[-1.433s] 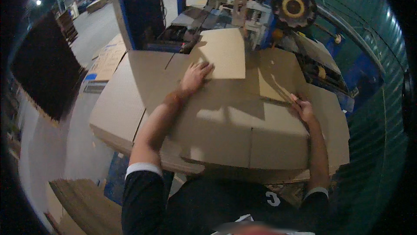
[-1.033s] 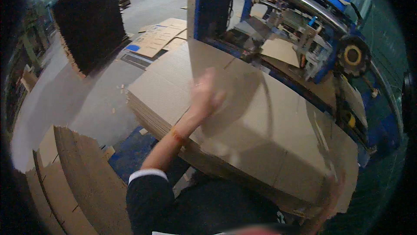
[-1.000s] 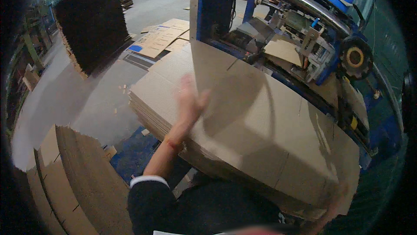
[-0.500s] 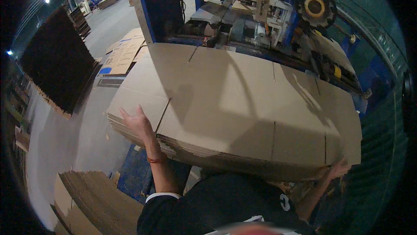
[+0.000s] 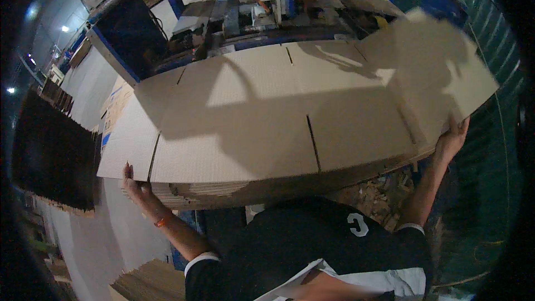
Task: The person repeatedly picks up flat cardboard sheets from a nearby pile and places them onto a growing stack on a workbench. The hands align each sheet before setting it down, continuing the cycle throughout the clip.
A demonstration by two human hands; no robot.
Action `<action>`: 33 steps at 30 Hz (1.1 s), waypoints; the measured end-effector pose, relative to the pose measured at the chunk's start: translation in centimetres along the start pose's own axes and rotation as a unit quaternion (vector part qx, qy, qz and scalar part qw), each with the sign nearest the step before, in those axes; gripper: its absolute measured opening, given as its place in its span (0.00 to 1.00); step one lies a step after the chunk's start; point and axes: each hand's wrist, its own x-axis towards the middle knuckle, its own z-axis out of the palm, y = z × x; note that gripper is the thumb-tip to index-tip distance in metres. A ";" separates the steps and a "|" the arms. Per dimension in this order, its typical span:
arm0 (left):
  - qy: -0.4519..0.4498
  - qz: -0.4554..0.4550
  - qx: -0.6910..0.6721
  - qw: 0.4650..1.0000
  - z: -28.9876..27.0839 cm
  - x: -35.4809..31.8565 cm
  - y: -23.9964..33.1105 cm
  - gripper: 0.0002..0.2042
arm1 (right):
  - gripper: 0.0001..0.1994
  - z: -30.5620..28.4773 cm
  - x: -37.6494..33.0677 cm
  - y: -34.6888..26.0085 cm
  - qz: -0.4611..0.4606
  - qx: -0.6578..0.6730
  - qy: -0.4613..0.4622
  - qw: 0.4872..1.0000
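You hold a stack of flat cardboard sheets point(image 5: 267, 134) in front of your chest, just before the blue machine point(image 5: 234, 17). Your left hand point(image 5: 136, 187) is grasping the stack's lower left corner from below. Your right hand point(image 5: 452, 138) is grasping the right end, fingers under the edge. The step seems to be lifting the whole stack. For the next move you probably need both grips firm and level, because the sheets on the right end bend upward and may slide.

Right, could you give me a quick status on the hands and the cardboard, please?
Left hand and right hand grip opposite ends of the cardboard stack. Stack lifted, flat. Blue machine just beyond.
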 end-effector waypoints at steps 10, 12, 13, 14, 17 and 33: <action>-0.369 0.111 0.466 0.796 11.0 -14.7 0.9 0.22 | 0.16 0.6 -15.0 -4.6 -0.197 -0.323 -0.568 0.731; -0.455 0.194 0.574 0.653 13.0 -15.6 0.0 0.21 | 0.13 1.3 -15.0 -4.0 -0.211 -0.288 -0.581 0.731; -0.483 0.251 0.631 0.554 13.6 -15.7 -0.3 0.21 | 0.12 1.6 -14.9 -3.8 -0.206 -0.296 -0.604 0.711; -0.495 0.238 0.635 0.543 14.0 -15.8 -0.3 0.20 | 0.12 2.0 -14.6 -3.7 -0.210 -0.277 -0.600 0.720; -0.514 0.215 0.649 0.518 15.1 -15.1 -0.5 0.21 | 0.13 3.1 -13.6 -3.4 -0.214 -0.262 -0.614 0.713; -0.235 -0.152 0.473 0.836 16.4 5.3 -8.1 0.26 | 0.19 7.4 3.3 12.9 0.341 -0.319 -0.296 0.833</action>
